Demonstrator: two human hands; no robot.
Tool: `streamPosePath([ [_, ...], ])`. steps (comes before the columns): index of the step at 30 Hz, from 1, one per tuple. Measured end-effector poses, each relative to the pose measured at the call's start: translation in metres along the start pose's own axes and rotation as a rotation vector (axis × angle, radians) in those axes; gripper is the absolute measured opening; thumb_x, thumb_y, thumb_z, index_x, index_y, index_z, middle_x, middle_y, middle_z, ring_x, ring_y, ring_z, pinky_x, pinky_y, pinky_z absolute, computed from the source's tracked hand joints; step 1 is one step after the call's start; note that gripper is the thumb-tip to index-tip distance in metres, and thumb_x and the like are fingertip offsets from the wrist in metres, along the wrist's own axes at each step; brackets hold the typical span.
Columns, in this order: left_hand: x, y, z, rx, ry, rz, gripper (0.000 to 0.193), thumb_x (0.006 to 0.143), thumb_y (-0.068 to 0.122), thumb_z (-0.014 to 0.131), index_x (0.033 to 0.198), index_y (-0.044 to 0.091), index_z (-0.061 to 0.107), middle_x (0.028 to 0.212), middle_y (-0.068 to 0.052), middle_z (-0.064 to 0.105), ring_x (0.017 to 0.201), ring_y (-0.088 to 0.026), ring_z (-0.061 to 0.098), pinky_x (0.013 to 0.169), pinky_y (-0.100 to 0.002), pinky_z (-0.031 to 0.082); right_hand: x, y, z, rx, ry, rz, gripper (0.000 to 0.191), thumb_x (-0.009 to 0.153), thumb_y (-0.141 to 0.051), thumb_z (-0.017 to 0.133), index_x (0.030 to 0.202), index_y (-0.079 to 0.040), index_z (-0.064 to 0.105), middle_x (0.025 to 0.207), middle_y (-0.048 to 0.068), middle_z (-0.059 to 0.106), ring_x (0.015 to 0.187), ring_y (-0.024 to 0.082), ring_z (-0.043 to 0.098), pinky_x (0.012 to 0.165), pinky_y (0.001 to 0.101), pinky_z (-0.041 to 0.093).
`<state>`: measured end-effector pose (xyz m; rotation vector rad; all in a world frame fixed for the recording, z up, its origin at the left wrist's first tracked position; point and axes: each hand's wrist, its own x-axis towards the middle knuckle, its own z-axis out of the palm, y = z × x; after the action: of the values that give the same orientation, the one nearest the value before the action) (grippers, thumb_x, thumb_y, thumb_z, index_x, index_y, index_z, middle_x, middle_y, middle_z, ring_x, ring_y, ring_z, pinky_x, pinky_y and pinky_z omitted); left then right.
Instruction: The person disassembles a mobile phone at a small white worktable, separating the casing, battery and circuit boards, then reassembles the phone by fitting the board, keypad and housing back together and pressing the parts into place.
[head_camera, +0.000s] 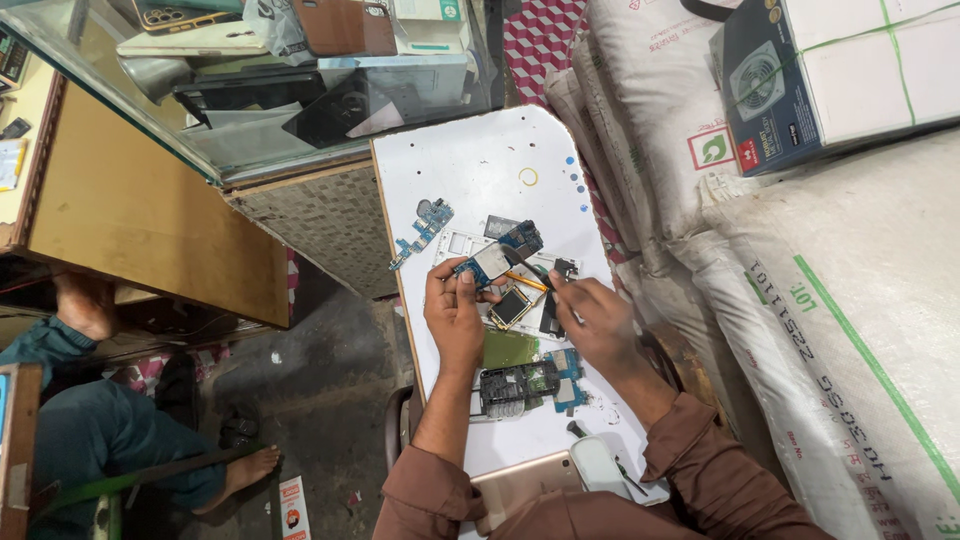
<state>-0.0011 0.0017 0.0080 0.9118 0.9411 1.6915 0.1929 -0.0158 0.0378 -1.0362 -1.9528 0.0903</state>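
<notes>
Left hand (455, 315): fingers closed on a blue circuit board (497, 258), held just above the white board (480, 170) | Right hand (592, 318): fingers pinched on an orange-tipped tool (528, 281), tip touching the circuit board's underside | Below fingers: small gold-framed part (510, 306) | Near wrists: dark phone frame (517, 385).

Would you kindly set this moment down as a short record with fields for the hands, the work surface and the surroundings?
Left hand: left hand grips a blue phone circuit board with a silver shield, lifted over the board.
Right hand: right hand pinches a thin orange-handled tool whose tip meets that board.
Work surface: white rounded board.
Loose parts: small blue circuit strip; dark stripped phone frame; gold-coloured phone.
Surroundings: glass display counter; white woven sacks.
</notes>
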Motion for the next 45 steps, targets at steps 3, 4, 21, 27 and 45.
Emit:
streamPosePath([
  [3,0.0,0.0,0.001,-0.013,0.002,-0.009,0.027,0.106,0.014,0.053,0.127,-0.003,0.049,0.106,-0.018,0.074,0.092,-0.022,0.077,0.068,-0.027,0.061,-0.002,0.001,0.001,0.091,0.092,0.222,0.039,0.092,0.006,0.072,0.13,-0.002,0.069,0.09,0.009,0.067,0.067,0.012,0.061,0.052,0.0264,0.05],
  [4,0.001,0.0,0.001,-0.009,0.002,-0.01,0.027,0.106,0.014,0.053,0.127,-0.003,0.049,0.106,-0.018,0.074,0.092,-0.022,0.076,0.069,-0.027,0.061,-0.002,0.002,0.002,0.082,0.074,0.191,0.038,0.092,0.005,0.073,0.129,-0.003,0.069,0.091,0.009,0.068,0.067,0.012,0.062,0.052,0.0267,0.05],
  [21,0.0,-0.008,-0.003,-0.022,0.019,0.025,0.027,0.107,0.016,0.054,0.128,-0.002,0.049,0.103,-0.017,0.075,0.081,-0.016,0.073,0.071,-0.026,0.06,0.004,-0.004,0.001,-0.003,0.032,0.185,0.031,0.089,-0.001,0.077,0.12,-0.005,0.075,0.082,0.006,0.07,0.05,0.012,0.054,0.045,0.0285,0.044],
  [27,0.001,-0.009,-0.004,-0.049,0.045,0.008,0.027,0.106,0.015,0.053,0.126,-0.003,0.049,0.103,-0.017,0.074,0.086,-0.018,0.075,0.069,-0.027,0.06,-0.001,0.003,0.002,0.047,0.155,0.08,0.032,0.094,-0.003,0.071,0.126,-0.005,0.071,0.091,0.006,0.067,0.073,0.016,0.063,0.064,0.0301,0.051],
  [45,0.002,-0.007,-0.003,-0.027,0.007,-0.009,0.026,0.107,0.016,0.055,0.126,-0.002,0.051,0.099,-0.018,0.077,0.078,-0.016,0.071,0.07,-0.027,0.058,-0.009,0.009,0.008,0.051,-0.065,0.115,0.039,0.09,-0.003,0.073,0.129,-0.006,0.071,0.082,0.007,0.069,0.065,0.013,0.065,0.051,0.0277,0.054],
])
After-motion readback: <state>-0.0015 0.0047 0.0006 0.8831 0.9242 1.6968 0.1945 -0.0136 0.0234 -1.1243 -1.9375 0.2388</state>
